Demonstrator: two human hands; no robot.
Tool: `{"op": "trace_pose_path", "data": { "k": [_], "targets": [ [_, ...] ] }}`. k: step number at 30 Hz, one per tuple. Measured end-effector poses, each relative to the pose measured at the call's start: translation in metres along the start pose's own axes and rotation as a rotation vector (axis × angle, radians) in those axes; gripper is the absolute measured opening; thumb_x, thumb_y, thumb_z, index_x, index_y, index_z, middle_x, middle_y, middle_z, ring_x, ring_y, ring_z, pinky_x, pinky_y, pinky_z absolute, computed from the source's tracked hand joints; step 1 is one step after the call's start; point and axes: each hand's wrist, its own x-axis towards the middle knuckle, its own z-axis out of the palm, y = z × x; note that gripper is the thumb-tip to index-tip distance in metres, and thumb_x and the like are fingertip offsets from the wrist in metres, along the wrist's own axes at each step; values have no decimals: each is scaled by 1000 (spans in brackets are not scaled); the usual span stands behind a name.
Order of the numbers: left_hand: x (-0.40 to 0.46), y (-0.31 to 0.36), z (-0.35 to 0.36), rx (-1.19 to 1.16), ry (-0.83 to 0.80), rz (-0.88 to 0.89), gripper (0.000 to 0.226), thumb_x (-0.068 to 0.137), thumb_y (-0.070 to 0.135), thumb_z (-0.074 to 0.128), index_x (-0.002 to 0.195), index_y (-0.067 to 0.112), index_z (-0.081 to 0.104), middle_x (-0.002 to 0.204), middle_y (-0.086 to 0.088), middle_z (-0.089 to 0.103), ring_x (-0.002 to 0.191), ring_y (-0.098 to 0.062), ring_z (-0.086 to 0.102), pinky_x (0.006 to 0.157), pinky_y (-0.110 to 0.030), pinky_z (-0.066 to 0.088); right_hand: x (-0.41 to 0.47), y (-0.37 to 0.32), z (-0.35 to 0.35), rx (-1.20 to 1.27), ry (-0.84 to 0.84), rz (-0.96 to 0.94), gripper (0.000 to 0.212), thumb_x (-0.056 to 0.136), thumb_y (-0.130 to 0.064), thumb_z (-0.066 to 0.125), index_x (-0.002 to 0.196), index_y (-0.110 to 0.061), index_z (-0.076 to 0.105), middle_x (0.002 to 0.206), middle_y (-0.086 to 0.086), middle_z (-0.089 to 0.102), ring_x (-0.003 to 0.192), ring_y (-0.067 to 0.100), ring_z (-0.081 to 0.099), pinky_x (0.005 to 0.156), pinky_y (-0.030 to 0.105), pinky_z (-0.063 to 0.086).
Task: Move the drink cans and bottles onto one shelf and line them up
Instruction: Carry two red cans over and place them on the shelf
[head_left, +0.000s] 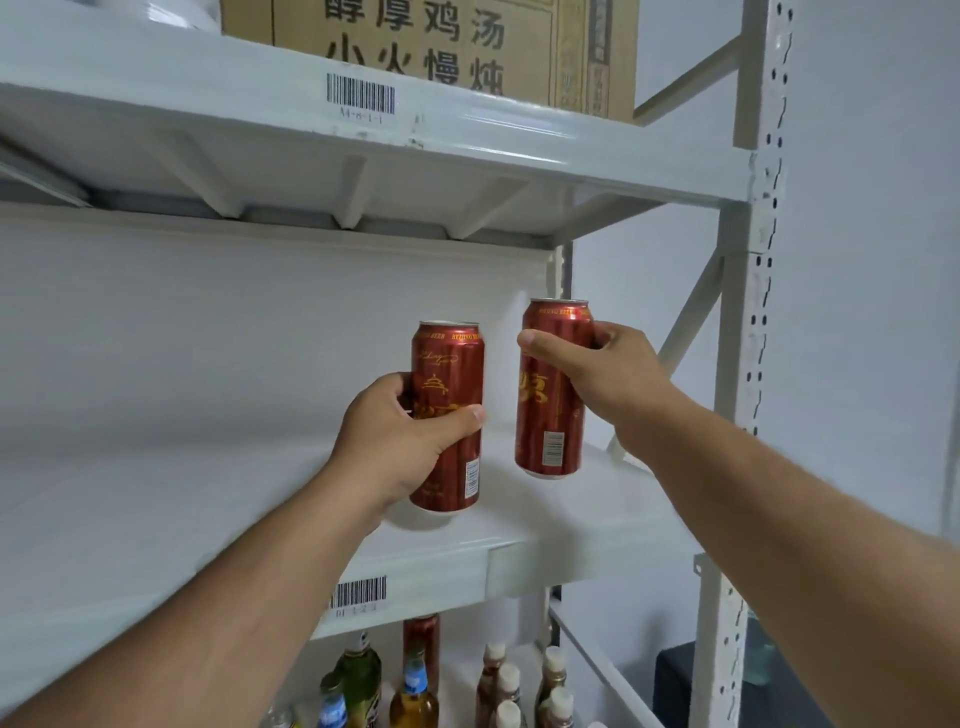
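Two forearms reach up from the bottom corners toward a white metal rack. Nearest, on the lower shelf below its front lip, stand the bottles: green and amber glass ones to the left, brown ones with pale caps to the right, and one more red can behind them. Above, the left hand wraps its fingers and thumb round a red can, upright, whose base seems just clear of the middle shelf near its front edge (the angle makes contact hard to judge). The right hand grips a second red can near its top, also upright, held over the shelf toward its right end, apart from the first. Farthest, on the top shelf, sits a cardboard box printed with Chinese characters.
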Motion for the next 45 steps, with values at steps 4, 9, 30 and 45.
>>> {"op": "trace_pose_path", "data": {
  "k": [4, 9, 30, 45],
  "targets": [
    [25, -1, 16, 25, 0, -13, 40, 77, 34, 88, 112, 27, 70, 106, 9, 70, 100, -19, 70, 95, -42, 56, 26, 17, -1, 31, -7, -8, 49, 76, -46, 84, 115, -20, 69, 100, 0, 73, 93, 21, 72, 75, 31, 55],
    [60, -9, 25, 37, -32, -19, 40, 78, 34, 87, 112, 26, 69, 105, 8, 70, 100, -20, 70, 95, -44, 56, 59, 34, 8, 13, 9, 17, 50, 74, -48, 85, 114, -21, 70, 101, 1, 74, 94, 23, 72, 89, 41, 57],
    [156, -23, 61, 105, -34, -110, 39, 76, 27, 89, 109, 21, 70, 101, 0, 74, 93, -18, 71, 81, -33, 52, 194, 95, 39, -67, -20, 51, 40, 72, -48, 84, 99, -20, 73, 89, -1, 74, 84, 21, 72, 86, 40, 59],
    [176, -50, 72, 81, 73, -95, 25, 78, 25, 88, 97, 25, 72, 94, 5, 75, 84, -11, 71, 63, -23, 48, 269, 164, 47, -155, -73, 162, 35, 73, -44, 85, 93, -20, 70, 84, -2, 71, 74, 13, 67, 62, 26, 48]
  ]
}}
